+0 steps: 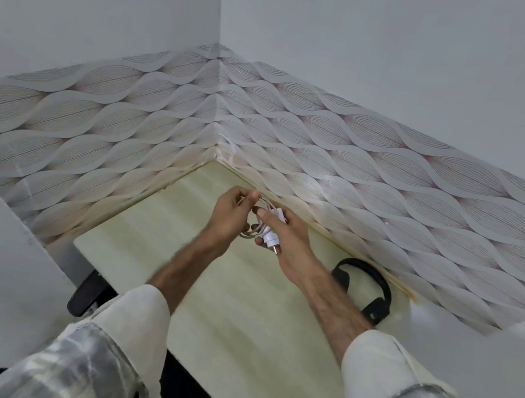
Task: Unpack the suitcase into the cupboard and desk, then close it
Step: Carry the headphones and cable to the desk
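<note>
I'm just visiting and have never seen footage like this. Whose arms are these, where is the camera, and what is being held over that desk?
No machine here: a person wears a camera on the head, looking down at their own two hands. The left hand and right hand together hold a white charger with its coiled cable above a pale wooden desk set in a corner. Black headphones lie on the desk by the patterned wall. The suitcase is out of view.

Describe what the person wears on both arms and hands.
Both hands, left hand and right hand, are bare: no gloves, rings or watch visible. Forearms are uncovered. Each arm wears a sleeve rolled back to a wide cream cuff, left sleeve and right sleeve. Above the cuffs, the fabric is a washed-out grey and white check.
</note>
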